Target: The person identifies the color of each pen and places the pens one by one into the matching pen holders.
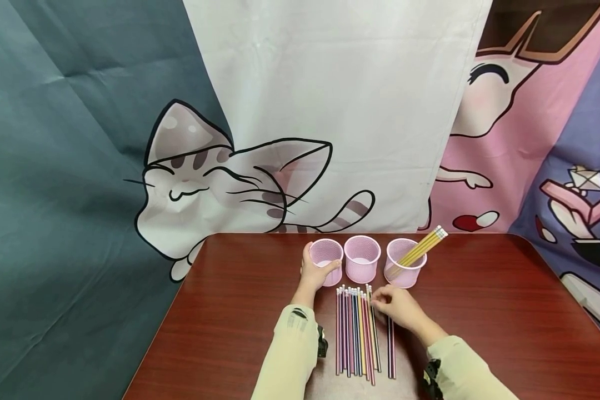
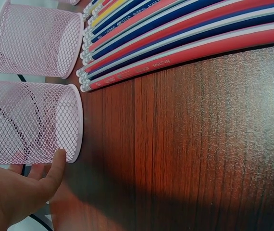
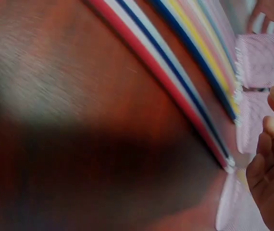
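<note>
My left hand [image 1: 314, 273] curves round the side of the left pink mesh pencil cup [image 1: 334, 276], thumb at its near side. In the left wrist view this cup [image 2: 31, 120] stands upright within the fingers. My right hand [image 1: 399, 305] hovers at the eraser ends of the pencils, near the row's right side. Its fingers are loosely bent, and the right wrist view shows a gap between thumb and fingertips with nothing held. A row of striped and coloured pencils [image 1: 356, 339] lies on the table, erasers away from me. Two striped pencils [image 1: 391, 353] lie apart, just right of the row.
A middle pink mesh cup [image 1: 362, 273] stands beside the left one. Several yellow pencils [image 1: 421, 248] lean in the right pink mesh cup [image 1: 404, 277], erasers up. The brown wooden table [image 1: 220, 333] ends at a printed cloth [image 1: 330, 83] with cartoon figures.
</note>
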